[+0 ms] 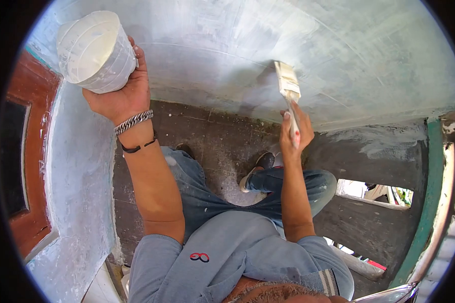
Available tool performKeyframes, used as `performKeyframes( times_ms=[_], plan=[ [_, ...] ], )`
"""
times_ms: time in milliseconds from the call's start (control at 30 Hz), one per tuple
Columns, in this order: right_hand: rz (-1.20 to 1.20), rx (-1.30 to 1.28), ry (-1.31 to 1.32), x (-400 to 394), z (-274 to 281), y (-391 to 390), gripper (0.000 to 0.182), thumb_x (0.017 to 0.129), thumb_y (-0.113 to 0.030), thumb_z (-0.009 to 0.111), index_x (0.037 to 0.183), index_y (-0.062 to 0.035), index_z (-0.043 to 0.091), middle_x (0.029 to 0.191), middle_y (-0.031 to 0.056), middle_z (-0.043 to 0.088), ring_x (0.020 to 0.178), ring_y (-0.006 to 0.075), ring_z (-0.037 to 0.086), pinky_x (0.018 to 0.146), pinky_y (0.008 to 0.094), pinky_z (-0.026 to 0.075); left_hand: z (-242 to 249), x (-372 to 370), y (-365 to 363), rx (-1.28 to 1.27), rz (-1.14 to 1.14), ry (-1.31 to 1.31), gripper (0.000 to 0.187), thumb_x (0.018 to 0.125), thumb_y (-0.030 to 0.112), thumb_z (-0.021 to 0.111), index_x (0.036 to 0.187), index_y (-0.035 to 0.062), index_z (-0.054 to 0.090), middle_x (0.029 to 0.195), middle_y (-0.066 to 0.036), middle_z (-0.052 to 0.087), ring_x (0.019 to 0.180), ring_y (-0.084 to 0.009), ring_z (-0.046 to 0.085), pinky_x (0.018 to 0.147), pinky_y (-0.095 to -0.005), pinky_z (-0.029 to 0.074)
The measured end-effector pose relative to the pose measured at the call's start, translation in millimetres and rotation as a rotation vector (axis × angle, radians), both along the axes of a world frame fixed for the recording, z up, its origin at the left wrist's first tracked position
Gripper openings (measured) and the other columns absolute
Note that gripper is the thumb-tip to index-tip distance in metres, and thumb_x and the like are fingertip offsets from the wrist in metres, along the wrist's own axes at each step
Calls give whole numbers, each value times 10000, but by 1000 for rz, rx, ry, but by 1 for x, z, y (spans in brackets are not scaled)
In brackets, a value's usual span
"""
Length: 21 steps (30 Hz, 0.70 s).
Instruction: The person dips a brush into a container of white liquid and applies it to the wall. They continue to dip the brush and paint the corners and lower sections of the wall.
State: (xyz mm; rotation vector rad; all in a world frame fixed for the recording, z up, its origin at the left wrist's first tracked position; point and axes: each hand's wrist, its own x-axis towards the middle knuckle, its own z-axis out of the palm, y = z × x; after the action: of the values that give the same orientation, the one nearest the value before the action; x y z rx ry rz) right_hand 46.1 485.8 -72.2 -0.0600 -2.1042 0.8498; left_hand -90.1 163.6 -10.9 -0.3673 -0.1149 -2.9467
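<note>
My left hand (126, 91) is raised at the upper left, its fingers wrapped round a white plastic tub (111, 68) from below and the right side. The tub tilts toward me, and pale paint (93, 53) shows inside it. In my right hand (298, 129) is a paintbrush (289, 86), gripped by its handle. White paint coats its bristles and ferrule. The bristle tips point up at the wall (212, 55) and seem to touch it. Streaky whitish paint covers this wall.
A brown wooden frame with a dark pane (30, 151) stands at the left. Below the wall lies a dark, paint-spotted floor (187, 126). At the right are a green post (429, 202) and dark boards (374, 222) with gaps. My bent legs (308, 187) are close to the wall.
</note>
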Motion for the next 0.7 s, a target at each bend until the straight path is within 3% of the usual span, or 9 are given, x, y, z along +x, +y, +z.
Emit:
performKeyframes(
  times_ms=[100,267,367,467,533,633,700],
  plan=[
    [-23,169,40,-5,-47,-1,310,788,-51,641,1097,-44,655,830,121,618,691,210,597,632,313,481,2,1,2,18,-26,33,639,833,406,529,1308,-8,428,1267,-229,467,1141,-439,465,886,-499,478],
    [4,111,-298,-8,-143,-10,301,785,-92,651,1086,-86,663,855,126,613,730,274,614,662,352,501,-3,-1,0,35,-17,39,642,835,412,518,1313,-7,426,1271,-224,471,1136,-437,473,890,-504,471],
    [65,58,-397,-5,-157,-22,299,777,-106,662,1076,-96,664,844,141,615,728,303,614,669,375,501,-3,0,-3,35,-9,50,642,839,420,507,1314,-4,427,1271,-220,475,1131,-438,478,887,-504,470],
    [100,95,-309,-20,-156,-24,299,769,-104,672,1066,-74,663,826,160,617,682,316,605,648,375,492,-4,-2,-5,37,0,56,642,842,428,501,1316,1,427,1273,-218,476,1131,-440,479,887,-504,468],
    [93,139,-214,-35,-123,-20,288,770,-93,671,1055,-53,664,811,165,618,664,306,606,638,357,491,-8,0,-7,32,6,50,643,844,434,499,1318,5,427,1274,-217,476,1131,-441,479,888,-505,467],
    [51,-5,-163,-39,-60,-29,273,775,-76,666,1042,-17,665,774,168,619,660,280,609,634,332,485,-7,0,-8,32,6,61,647,845,443,496,1322,12,427,1277,-216,476,1133,-443,478,890,-506,465],
    [88,-52,-174,-27,-52,-37,268,779,-70,662,1039,-3,664,771,168,627,669,268,613,644,324,484,-5,2,-9,47,9,66,649,845,449,494,1324,17,427,1282,-217,473,1137,-444,477,891,-506,463]
  ],
)
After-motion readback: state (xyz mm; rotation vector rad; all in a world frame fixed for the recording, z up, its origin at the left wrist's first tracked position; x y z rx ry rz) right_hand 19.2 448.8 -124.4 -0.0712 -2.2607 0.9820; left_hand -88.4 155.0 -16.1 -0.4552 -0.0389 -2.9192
